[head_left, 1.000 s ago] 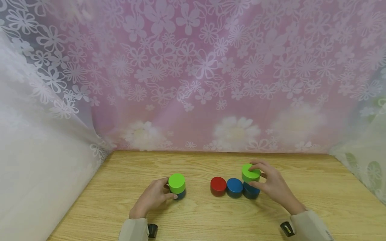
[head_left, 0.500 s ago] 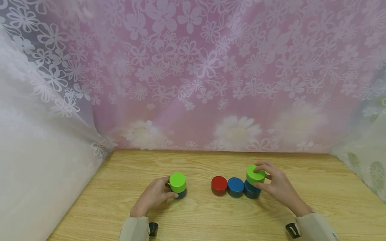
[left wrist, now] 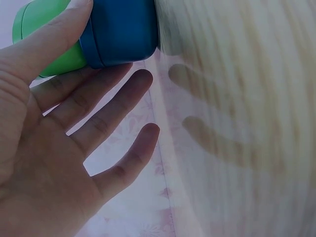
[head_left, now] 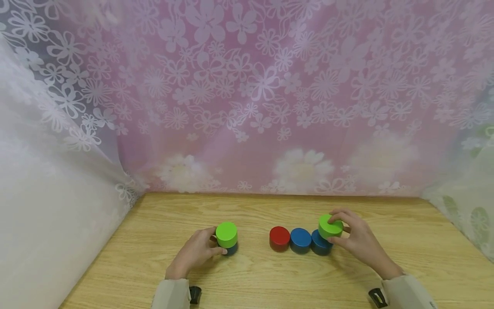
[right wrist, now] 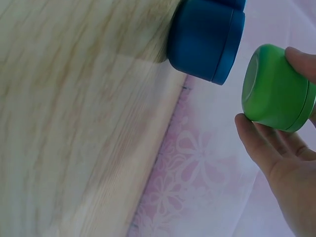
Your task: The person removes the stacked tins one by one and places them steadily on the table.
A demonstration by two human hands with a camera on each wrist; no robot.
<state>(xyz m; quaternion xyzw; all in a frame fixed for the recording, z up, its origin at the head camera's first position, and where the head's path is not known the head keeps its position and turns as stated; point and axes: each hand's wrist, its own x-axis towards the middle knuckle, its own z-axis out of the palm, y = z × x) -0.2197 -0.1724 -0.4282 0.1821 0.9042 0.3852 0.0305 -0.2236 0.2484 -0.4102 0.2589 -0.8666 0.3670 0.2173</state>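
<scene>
At the left of the tabletop, a round lidded green tin [head_left: 226,234] sits on top of a dark blue tin [head_left: 231,249]. My left hand [head_left: 197,252] grips this stack low down, thumb across the blue tin and fingertips behind it, with the other fingers spread in the left wrist view. To the right, my right hand [head_left: 359,240] pinches another green tin [right wrist: 279,91] between thumb and fingers. That tin hangs above the table, up and to the right of the end blue tin [right wrist: 205,42], with a visible gap between them in the right wrist view.
A red tin [head_left: 279,239] and a blue tin [head_left: 300,240] stand in a row with the end blue one, close side by side. The wood-grain table [head_left: 247,283] backs onto a pink flowered curtain [head_left: 247,107]. A white curtain [head_left: 50,206] hangs along the left.
My right hand has moved right and slightly toward me with its green tin, which now sits off to the side of the end blue tin. The left hand keeps its place on the stack.
</scene>
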